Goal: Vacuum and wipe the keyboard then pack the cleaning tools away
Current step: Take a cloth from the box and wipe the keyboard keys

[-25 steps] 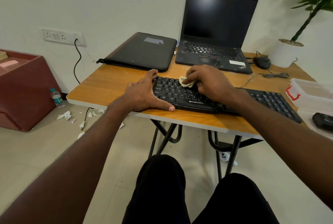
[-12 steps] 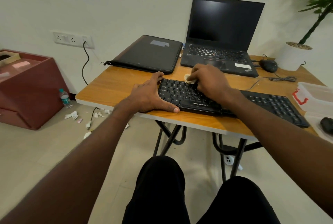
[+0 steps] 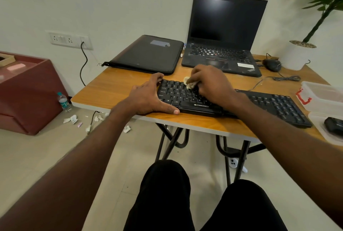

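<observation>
A black keyboard [image 3: 265,103] lies along the front of the wooden table [image 3: 115,89]. My right hand [image 3: 211,84] grips a small crumpled pale wipe [image 3: 188,82] and presses it on the keys near the keyboard's upper left. My left hand [image 3: 148,96] clasps the keyboard's left end, fingers at the far edge and thumb along the near edge. A clear plastic box [image 3: 324,97] with a red latch stands at the right, and a dark device [image 3: 334,125] lies in a clear tray in front of it.
Behind the keyboard stand an open black laptop [image 3: 222,33], a black sleeve [image 3: 148,54], a mouse [image 3: 272,64] with its cable, and a potted plant [image 3: 298,54]. A red cabinet [image 3: 24,89], a water bottle [image 3: 64,101] and paper scraps [image 3: 71,119] are on the floor at left.
My right hand has rubbed the wipe back and forth over the upper left keys, towards the far edge and then a little nearer. My left hand has stayed on the keyboard's left end.
</observation>
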Demonstrator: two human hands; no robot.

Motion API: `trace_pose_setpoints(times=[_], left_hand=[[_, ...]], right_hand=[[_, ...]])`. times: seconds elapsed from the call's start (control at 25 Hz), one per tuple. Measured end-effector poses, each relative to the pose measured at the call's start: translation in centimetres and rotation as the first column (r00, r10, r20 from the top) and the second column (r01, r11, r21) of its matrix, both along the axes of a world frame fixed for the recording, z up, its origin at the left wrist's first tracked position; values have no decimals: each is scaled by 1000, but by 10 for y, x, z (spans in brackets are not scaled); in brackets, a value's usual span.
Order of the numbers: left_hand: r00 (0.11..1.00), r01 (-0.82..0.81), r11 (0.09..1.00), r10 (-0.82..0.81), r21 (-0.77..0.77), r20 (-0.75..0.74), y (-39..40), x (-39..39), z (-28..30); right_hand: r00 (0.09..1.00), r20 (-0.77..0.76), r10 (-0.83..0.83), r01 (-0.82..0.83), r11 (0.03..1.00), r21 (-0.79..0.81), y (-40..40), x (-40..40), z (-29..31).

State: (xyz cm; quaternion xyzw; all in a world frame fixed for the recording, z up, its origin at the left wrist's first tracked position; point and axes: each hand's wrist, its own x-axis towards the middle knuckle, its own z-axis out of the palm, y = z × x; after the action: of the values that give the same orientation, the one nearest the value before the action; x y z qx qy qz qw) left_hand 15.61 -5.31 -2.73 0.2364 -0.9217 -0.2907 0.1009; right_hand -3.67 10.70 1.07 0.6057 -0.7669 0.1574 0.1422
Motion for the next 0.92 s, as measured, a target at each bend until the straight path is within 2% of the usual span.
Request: trace_pose_setpoints(times=[0.08, 0.2, 0.32, 0.4, 0.56, 0.64, 0.8, 0.92], left_hand=[[1000, 8, 1000, -8, 7, 5, 0, 0, 0], [1000, 15, 1000, -15, 14, 4, -1, 0, -1], [1000, 15, 1000, -15, 18, -5, -3, -1, -2], [1000, 17, 1000, -17, 12, -4, -3, -1, -2], [1000, 8, 1000, -8, -3, -9, -2, -2, -2], [1000, 9, 1000, -9, 7, -10, -2, -2, -2], [1000, 13, 1000, -13, 23, -10, -2, -1, -1], [1000, 14, 1000, -14, 25, -9, -1, -1, -1]], right_hand=[[996, -74, 42, -39, 998, 44, 11, -3, 0], [995, -98, 17, -10, 998, 65, 40, -24, 1], [998, -56, -37, 37, 999, 13, 34, -25, 2], [1000, 10, -10, 10, 999, -32, 20, -10, 0], [992, -22, 123, -120, 989, 85, 27, -9, 4], [993, -21, 119, -116, 987, 114, 33, -20, 11], [996, -12, 93, -92, 995, 41, 24, -12, 7], [992, 13, 127, -128, 984, 121, 34, -13, 7]])
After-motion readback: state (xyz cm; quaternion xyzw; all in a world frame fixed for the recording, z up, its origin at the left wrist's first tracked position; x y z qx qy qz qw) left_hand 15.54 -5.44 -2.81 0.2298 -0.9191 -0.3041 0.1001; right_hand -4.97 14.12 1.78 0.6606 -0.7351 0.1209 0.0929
